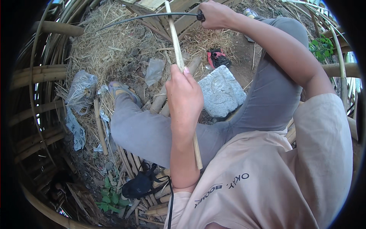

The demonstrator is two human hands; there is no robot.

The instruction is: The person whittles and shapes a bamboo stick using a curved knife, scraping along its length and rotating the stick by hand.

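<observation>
The bamboo strip (178, 53) stands in the middle of the frame. The knife (148, 16) crosses it at the top. The stone block (221, 91) lies just right of it, the plastic bag (81, 91) far left.

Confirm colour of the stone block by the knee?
Pale grey, speckled stone block; the head view shows it best.

The person wears a loose pale beige short-sleeved T-shirt (267, 179) with dark lettering printed across the chest, and grey long trousers (263, 103) that cover both legs. A worn greyish sandal (121, 90) with a strap sits on one foot. Both forearms are bare.
</observation>
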